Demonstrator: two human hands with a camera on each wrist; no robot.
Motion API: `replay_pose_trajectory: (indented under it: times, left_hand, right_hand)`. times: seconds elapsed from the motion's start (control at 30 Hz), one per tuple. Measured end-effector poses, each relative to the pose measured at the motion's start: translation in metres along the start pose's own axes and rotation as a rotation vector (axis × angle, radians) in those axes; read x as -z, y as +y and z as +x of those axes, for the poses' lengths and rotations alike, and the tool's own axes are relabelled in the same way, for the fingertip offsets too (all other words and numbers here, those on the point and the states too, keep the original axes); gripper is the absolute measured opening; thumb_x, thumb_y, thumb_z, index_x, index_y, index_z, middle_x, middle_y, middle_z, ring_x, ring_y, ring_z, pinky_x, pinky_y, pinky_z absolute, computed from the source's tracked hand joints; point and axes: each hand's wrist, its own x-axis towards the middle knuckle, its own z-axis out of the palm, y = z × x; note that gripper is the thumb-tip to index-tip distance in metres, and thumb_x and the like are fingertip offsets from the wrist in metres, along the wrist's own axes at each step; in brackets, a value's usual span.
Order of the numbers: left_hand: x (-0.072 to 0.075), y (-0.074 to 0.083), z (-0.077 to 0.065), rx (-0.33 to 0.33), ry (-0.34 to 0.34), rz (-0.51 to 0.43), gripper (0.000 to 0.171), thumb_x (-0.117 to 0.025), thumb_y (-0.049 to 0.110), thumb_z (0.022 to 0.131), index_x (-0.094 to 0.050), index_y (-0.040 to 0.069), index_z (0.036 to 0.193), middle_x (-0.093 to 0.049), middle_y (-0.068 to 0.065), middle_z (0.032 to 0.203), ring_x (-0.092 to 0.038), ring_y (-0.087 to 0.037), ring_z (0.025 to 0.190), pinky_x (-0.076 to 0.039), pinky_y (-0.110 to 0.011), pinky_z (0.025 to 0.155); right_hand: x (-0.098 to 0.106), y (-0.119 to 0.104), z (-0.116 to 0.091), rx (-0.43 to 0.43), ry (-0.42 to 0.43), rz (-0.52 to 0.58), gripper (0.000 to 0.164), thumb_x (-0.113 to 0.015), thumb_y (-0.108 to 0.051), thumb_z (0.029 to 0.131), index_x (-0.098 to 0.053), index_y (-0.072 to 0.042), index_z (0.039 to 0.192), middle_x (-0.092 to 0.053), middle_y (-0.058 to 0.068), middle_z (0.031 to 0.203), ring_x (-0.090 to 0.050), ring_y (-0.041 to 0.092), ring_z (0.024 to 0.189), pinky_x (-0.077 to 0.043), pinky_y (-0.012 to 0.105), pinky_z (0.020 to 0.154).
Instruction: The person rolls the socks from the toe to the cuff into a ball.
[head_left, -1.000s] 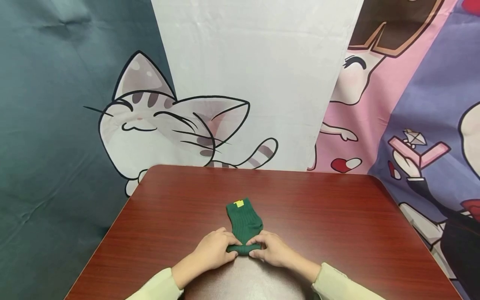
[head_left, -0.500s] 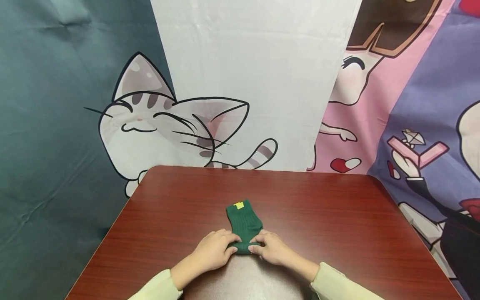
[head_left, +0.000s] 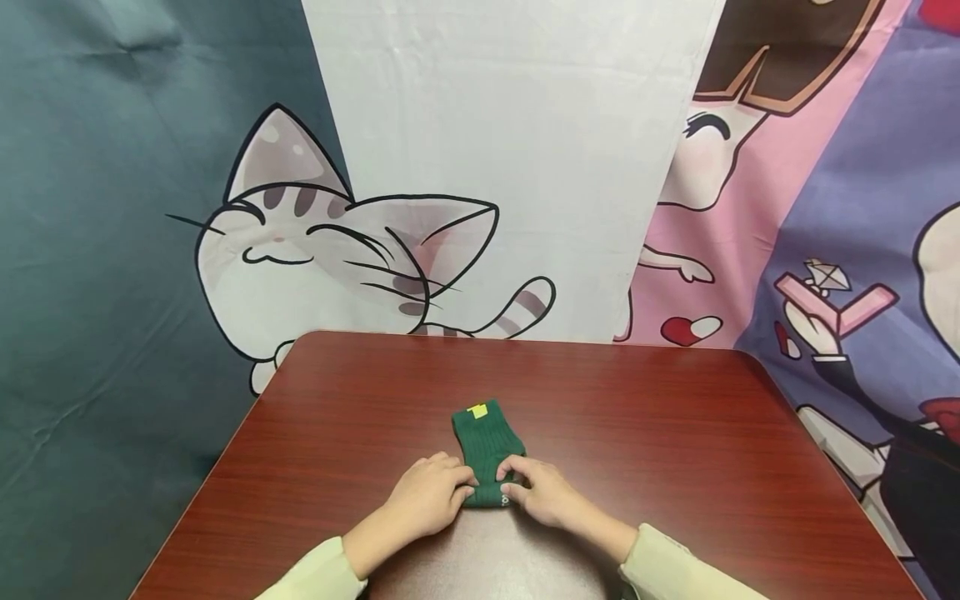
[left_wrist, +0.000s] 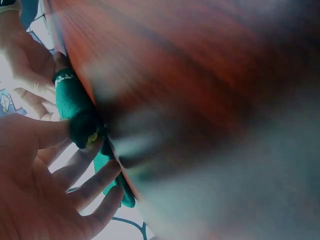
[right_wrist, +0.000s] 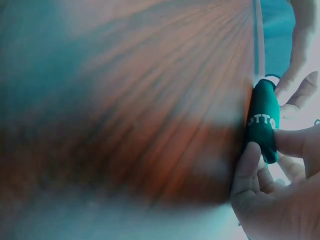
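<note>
You have one visible dark green, rib-knit fabric sock (head_left: 486, 450) on the dark red, wood-grained table (head_left: 615, 417); whether a second lies beneath, you cannot tell. Its upper part lies flat, the open cuff pointing to the table's far edge and slanted slightly toward the table's left side, with a small bright yellow label (head_left: 478, 411) at the cuff. The heel bulges toward the table's right side. The end nearest you is wound into a snug roll (head_left: 486, 496), lying crosswise on the table and showing white lettering (right_wrist: 262, 119), only partly readable. Your left hand (head_left: 431, 496) pinches the roll's left end, your right hand (head_left: 551, 496) its right end.
</note>
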Motion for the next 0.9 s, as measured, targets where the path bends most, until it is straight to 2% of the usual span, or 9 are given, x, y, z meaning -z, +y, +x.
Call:
replay_pose_trajectory:
  times: [0.17, 0.4, 0.63, 0.77, 0.9]
  left_hand:
    - [0.0021, -0.0005, 0.0014, 0.043, -0.024, 0.016, 0.011, -0.062, 0.037, 0.087, -0.072, 0.033, 0.092, -0.062, 0.017, 0.087, -0.051, -0.009, 0.083, -0.045, -0.032, 0.071]
    - [0.0041, 0.0011, 0.0025, 0.069, -0.037, 0.033, 0.014, -0.063, 0.037, 0.086, -0.073, 0.035, 0.095, -0.064, 0.016, 0.091, -0.049, -0.009, 0.082, -0.045, -0.032, 0.074]
    - [0.0037, -0.0003, 0.0033, 0.065, -0.047, 0.025, 0.016, -0.062, 0.038, 0.087, -0.073, 0.035, 0.097, -0.064, 0.015, 0.090, -0.047, -0.009, 0.080, -0.043, -0.030, 0.070]
    - [0.0063, -0.0016, 0.0023, 0.057, -0.059, 0.010, 0.017, -0.062, 0.040, 0.087, -0.072, 0.036, 0.101, -0.063, 0.016, 0.090, -0.044, -0.008, 0.076, -0.041, -0.027, 0.065]
    - [0.0068, -0.0031, 0.0007, 0.008, -0.038, -0.023, 0.018, -0.063, 0.037, 0.087, -0.071, 0.034, 0.103, -0.064, 0.016, 0.094, -0.046, -0.007, 0.078, -0.043, -0.026, 0.066]
  right_hand:
    - [-0.0026, 0.0032, -0.0032, 0.041, 0.042, 0.011, 0.015, -0.068, -0.019, 0.084, -0.064, -0.029, 0.093, -0.052, -0.010, 0.084, -0.046, 0.001, 0.069, -0.039, 0.021, 0.061]
    - [-0.0024, 0.0042, -0.0078, 0.064, -0.009, 0.068, 0.025, -0.074, -0.020, 0.079, -0.068, -0.023, 0.103, -0.055, -0.003, 0.090, -0.049, -0.001, 0.062, -0.043, 0.018, 0.058]
    - [-0.0056, 0.0036, -0.0071, 0.052, 0.006, 0.041, 0.034, -0.082, -0.022, 0.069, -0.068, -0.025, 0.101, -0.053, -0.008, 0.085, -0.048, 0.002, 0.064, -0.041, 0.018, 0.059]
    - [-0.0087, 0.0040, -0.0051, 0.033, 0.013, 0.034, 0.031, -0.082, -0.022, 0.070, -0.068, -0.026, 0.097, -0.052, -0.010, 0.085, -0.045, 0.002, 0.063, -0.041, 0.018, 0.058]
    - [-0.0103, 0.0039, -0.0042, 0.017, 0.029, 0.033, 0.027, -0.080, -0.022, 0.071, -0.068, -0.027, 0.095, -0.053, -0.010, 0.085, -0.044, 0.004, 0.064, -0.039, 0.019, 0.058]
